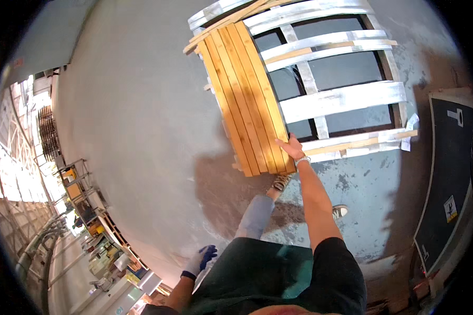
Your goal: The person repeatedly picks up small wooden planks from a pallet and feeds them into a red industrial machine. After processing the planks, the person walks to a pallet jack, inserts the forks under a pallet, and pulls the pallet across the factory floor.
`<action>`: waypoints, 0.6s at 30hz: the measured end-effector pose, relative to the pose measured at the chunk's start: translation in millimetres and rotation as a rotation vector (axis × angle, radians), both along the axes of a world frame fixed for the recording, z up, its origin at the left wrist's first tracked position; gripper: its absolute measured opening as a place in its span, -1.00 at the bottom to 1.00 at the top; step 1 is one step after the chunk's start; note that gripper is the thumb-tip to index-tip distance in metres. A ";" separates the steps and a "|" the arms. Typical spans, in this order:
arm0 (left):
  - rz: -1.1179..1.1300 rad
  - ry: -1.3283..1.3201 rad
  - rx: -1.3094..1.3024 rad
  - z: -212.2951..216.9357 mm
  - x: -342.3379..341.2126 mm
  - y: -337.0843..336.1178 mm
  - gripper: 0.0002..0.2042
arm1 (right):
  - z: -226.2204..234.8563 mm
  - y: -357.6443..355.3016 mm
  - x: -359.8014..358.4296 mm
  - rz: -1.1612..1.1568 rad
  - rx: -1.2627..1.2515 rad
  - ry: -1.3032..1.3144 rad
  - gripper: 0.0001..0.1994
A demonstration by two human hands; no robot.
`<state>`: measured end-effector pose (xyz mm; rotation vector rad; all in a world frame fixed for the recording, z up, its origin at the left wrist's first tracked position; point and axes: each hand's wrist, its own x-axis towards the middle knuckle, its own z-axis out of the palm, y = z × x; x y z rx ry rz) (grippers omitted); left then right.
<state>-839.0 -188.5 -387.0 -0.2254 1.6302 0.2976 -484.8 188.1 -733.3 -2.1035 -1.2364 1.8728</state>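
My right hand (pixel 293 149) is bare, with a pale band at the wrist. It holds the near right edge of a panel of yellow-brown wooden slats (pixel 242 100), thumb on the top face and the other fingers along the side. The panel lies on the left part of a pallet-like wooden frame (pixel 347 102) with whitish crosspieces. My left hand (pixel 199 261) wears a white glove with dark blue fingers. It hangs low at my left side, away from the panel, its fingers loosely apart and nothing visible in them.
My feet stand on the grey floor (pixel 142 105) at the panel's near end, one shoe (pixel 340 211) farther right. A black panel with a pale border (pixel 449 157) stands at the right. Shelving (pixel 79 184) and boxes (pixel 102 265) line the left side.
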 end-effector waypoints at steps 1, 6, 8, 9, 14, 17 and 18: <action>-0.217 -0.006 0.045 1.8 -0.5 2.3 -0.57 | -3.6 3.8 -2.2 -0.042 0.067 0.048 -0.12; -0.227 0.016 0.135 -5.0 -2.9 42.1 -0.62 | 76.4 -8.5 10.5 -0.511 0.081 0.434 -0.36; -0.358 0.051 0.303 -13.3 16.6 66.2 -0.63 | 183.1 -13.9 22.7 -0.302 0.050 0.220 -0.35; -0.169 0.031 0.271 -9.6 24.3 87.7 -0.66 | 205.0 -32.2 23.9 -0.345 0.081 0.112 -0.43; -0.141 -0.284 0.512 47.2 158.5 198.9 -0.68 | 335.6 -149.2 75.6 -0.339 0.106 0.032 -0.50; -0.168 -0.662 0.389 -5.1 222.7 202.1 -0.63 | 457.9 -216.5 111.9 -0.419 0.022 0.155 -0.45; -0.159 -0.721 0.303 -16.4 250.2 191.9 -0.59 | 495.3 -237.0 119.0 -0.450 0.020 0.121 -0.42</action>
